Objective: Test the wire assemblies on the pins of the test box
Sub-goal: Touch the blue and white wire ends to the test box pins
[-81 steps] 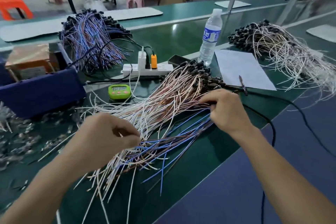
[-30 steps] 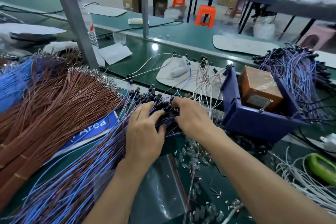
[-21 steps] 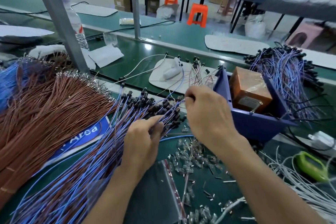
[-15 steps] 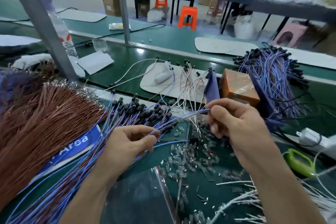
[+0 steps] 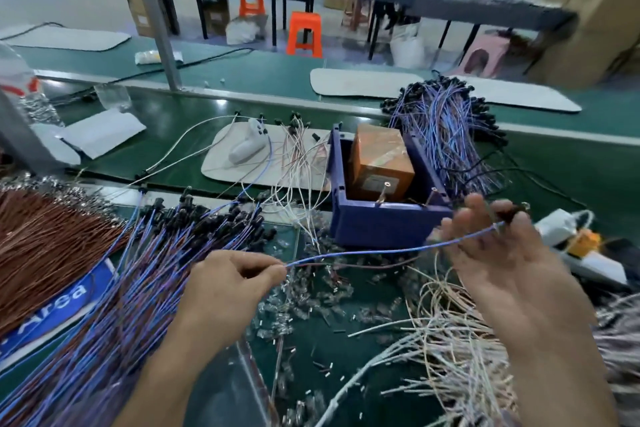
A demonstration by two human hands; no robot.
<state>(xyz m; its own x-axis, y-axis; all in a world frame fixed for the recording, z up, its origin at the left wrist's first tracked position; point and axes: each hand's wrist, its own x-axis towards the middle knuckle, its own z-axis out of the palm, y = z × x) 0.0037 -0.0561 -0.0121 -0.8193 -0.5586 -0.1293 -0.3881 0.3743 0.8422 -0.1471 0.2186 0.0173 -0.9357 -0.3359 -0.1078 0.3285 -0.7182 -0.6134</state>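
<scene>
One blue and brown wire assembly [image 5: 363, 253] stretches between my two hands over the green belt. My left hand [image 5: 225, 291] pinches its bare-wire end beside the big pile of blue and brown assemblies [image 5: 145, 263]. My right hand [image 5: 491, 253] grips the black connector end just right of the blue test box [image 5: 374, 229]. The box holds an orange block [image 5: 379, 163], and thin metal pins stick up at its front rim [image 5: 382, 196].
A heap of brown wires [image 5: 45, 239] lies at the far left. White and pink wires [image 5: 450, 340] spread at the lower right. Another blue wire bundle [image 5: 446, 135] sits behind the box. Small clear parts [image 5: 304, 302] litter the belt. A power strip [image 5: 568, 236] lies right.
My view swung from the white wire pile to the blue pile. Both hands dug into its connectors, then my right hand drew one assembly out to the right past the box.
</scene>
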